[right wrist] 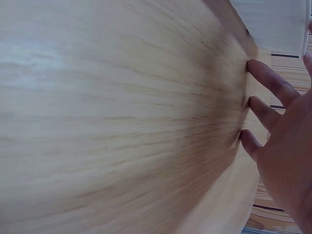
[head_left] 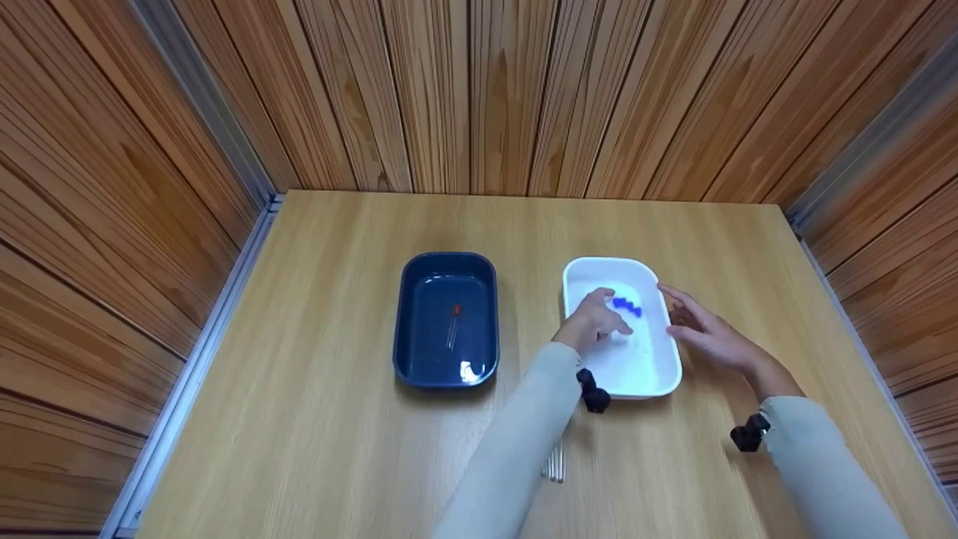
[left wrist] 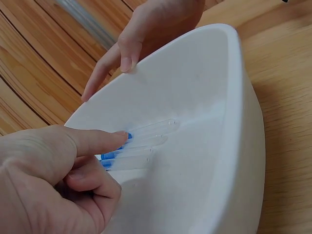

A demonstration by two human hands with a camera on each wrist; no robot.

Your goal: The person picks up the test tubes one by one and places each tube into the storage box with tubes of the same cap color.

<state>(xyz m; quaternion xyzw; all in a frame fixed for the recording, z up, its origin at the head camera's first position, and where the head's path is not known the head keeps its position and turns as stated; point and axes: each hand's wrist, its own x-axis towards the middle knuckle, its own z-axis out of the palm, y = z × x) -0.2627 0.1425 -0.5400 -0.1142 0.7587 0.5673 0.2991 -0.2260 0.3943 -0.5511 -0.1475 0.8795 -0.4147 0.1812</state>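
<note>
A white tray (head_left: 644,374) holds several clear tubes (left wrist: 146,141) with blue caps (head_left: 627,306). My left hand (head_left: 596,322) is over this tray. In the left wrist view one finger reaches out straight to the blue caps, while other fingers are bent and hold nothing visible. At the tray's right rim is my right hand (head_left: 707,337), its fingers spread and two of them touching the rim. Fingertips (right wrist: 248,139) of that hand rest on the table in the right wrist view.
Left of the white tray stands a dark blue tray (head_left: 404,322) with one red-capped tube (head_left: 454,322) inside. Thin clear rods or tubes (head_left: 557,464) lie on the table (head_left: 314,419), partly behind the left sleeve. Wood-panelled walls (head_left: 479,97) bound the table.
</note>
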